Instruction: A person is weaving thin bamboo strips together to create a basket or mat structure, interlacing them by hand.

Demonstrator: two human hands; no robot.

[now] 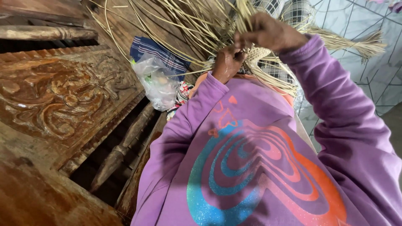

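My left hand (pixel 226 62) pinches straw strands (pixel 197 25) at the woven bit (pixel 257 54) over my lap; right hand (pixel 268 31) is closed round a bunch above. Risk, imo: dry strands snap or slip out w/ too hard a tug. Plastic bag (pixel 157 81) lies beyond, by the carved wood (pixel 63 96).

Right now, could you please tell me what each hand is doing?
Left hand: closed, pinching the straw strands at the woven piece.
Right hand: closed, gripping a bunch of the same strands higher up.
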